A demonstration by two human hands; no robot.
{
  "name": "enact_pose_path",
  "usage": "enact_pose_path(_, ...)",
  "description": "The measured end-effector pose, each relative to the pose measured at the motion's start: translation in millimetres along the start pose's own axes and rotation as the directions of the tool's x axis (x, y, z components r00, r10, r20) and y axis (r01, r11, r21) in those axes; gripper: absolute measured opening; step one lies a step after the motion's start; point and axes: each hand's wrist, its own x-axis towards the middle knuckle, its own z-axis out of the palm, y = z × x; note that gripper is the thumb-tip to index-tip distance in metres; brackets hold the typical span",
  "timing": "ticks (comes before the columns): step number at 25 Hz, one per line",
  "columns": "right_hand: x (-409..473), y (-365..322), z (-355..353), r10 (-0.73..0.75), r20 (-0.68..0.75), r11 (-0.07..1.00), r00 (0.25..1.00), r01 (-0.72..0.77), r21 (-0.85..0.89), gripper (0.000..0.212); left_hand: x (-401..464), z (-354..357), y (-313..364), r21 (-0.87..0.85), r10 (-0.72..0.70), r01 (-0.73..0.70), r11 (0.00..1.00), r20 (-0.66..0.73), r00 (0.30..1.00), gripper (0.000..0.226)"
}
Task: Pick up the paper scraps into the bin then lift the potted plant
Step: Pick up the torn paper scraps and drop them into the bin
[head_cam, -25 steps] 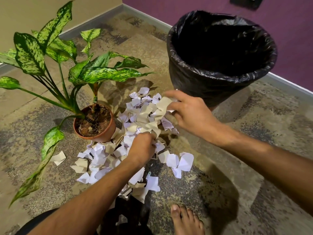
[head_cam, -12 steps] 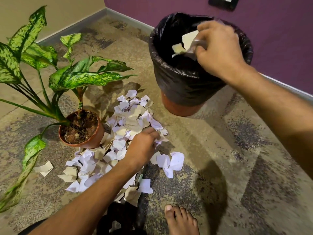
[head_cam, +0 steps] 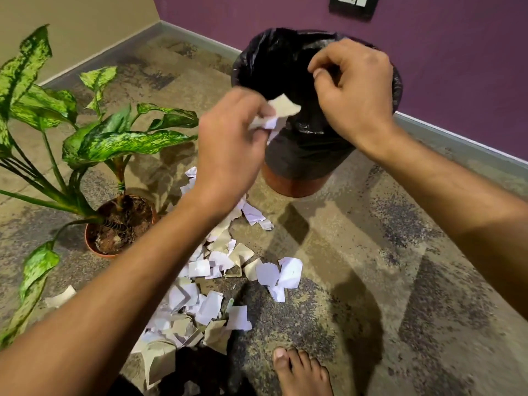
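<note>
Paper scraps [head_cam: 274, 114] now up at bin [head_cam: 300, 144] rim, pinched in left hand [head_cam: 231, 150] – risen from floor pile. Right hand [head_cam: 354, 90] over bin mouth, fingers loosely curled, empty – scraps gone. Potted plant [head_cam: 120, 224] on floor, left.

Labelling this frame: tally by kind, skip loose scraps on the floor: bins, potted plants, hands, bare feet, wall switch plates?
Bins: 1
Potted plants: 1
Hands: 2, left hand with a grip on scraps, right hand
Bare feet: 1
Wall switch plates: 1
Total: 6
</note>
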Motion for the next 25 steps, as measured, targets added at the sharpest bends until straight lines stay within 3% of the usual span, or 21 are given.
enact_pose_path(4, 6.1, -14.0, -8.8, -0.013, -0.09, 0.988, 0.996, 0.027, 0.149, 0.022, 59.3, 15.4, 15.4, 0.08, -0.073, 0.069, 0.994, 0.051, 0.996, 0.018)
enact_pose_path(8, 4.2, -16.3, -9.7, -0.05, -0.074, 0.988, 0.996, 0.06, 0.14, 0.023, 79.9, 39.3, 17.9, 0.251, -0.066, -0.031, 0.968, 0.369, 0.927, 0.047)
enact_pose_path(10, -2.2, -13.5, -7.4, -0.047, -0.067, 0.987, 0.997, 0.056, 0.149, 0.022, 75.4, 43.7, 14.3, 0.292, -0.074, -0.065, 0.954, 0.44, 0.895, 0.06)
enact_pose_path(14, -18.9, -18.8, 6.1, -0.099, -0.072, 0.972, 0.992, 0.112, 0.207, 0.016, 34.5, 34.6, 1.2, 0.208, 0.013, -0.076, 0.975, 0.285, 0.958, 0.055)
enact_pose_path(19, -56.4, -45.0, 53.0, -0.23, 0.11, 0.937, 0.967, 0.19, 0.294, 0.013, -62.7, 24.8, -24.3, 0.006, -0.206, 0.21, 0.978, 0.207, 0.956, 0.056)
enact_pose_path(21, -80.4, -52.6, 75.4, -0.29, 0.241, 0.925, 0.926, 0.207, 0.318, 0.011, -104.2, 16.5, -40.0, 0.08, -0.213, 0.199, 0.977, 0.249, 0.945, 0.045)
enact_pose_path(22, -92.6, -54.8, 85.9, -0.324, 0.305, 0.919, 0.896, 0.221, 0.326, 0.01, -122.3, 10.7, -50.1, 0.174, -0.156, 0.106, 0.979, 0.305, 0.939, 0.038)
enact_pose_path(23, -104.6, -56.6, 96.1, -0.358, 0.366, 0.913, 0.859, 0.24, 0.33, 0.01, -139.7, 4.3, -61.9, 0.264, -0.09, -0.022, 0.964, 0.403, 0.911, 0.032)
enact_pose_path(24, -115.8, -58.2, 105.8, -0.398, 0.424, 0.905, 0.814, 0.271, 0.329, 0.01, -154.4, -3.1, -74.9, 0.311, -0.063, -0.132, 0.941, 0.545, 0.836, 0.027)
enact_pose_path(25, -126.4, -59.6, 114.9, -0.442, 0.484, 0.892, 0.755, 0.313, 0.326, 0.011, -165.9, -12.0, -87.5, 0.331, -0.097, -0.196, 0.923, 0.694, 0.714, 0.026)
